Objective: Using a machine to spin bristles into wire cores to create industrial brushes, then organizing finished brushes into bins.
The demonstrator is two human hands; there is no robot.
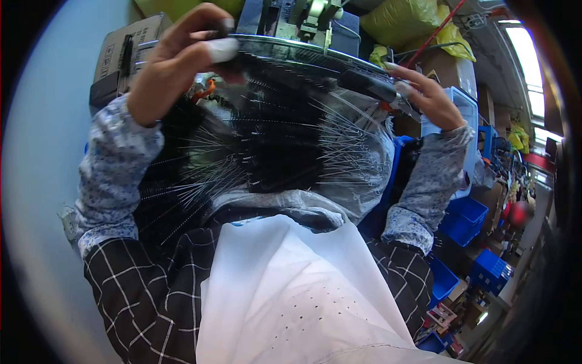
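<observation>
Loosely curled at left hand (173, 68), slightly parted at right hand (433, 100); can't tell any hold in either. Below and between both, mid-frame: black wire brushes (279, 145), mostly sideways in long axis, nearer left hand. Spread wide to upper left and upper right, pointing inward, near metal rail (291, 41).

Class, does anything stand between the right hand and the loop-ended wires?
Yes: in the picture, a dark cylindrical object lies between the right hand and the loop-ended wires; whether it truly blocks reaching, one view cannot settle.
</observation>
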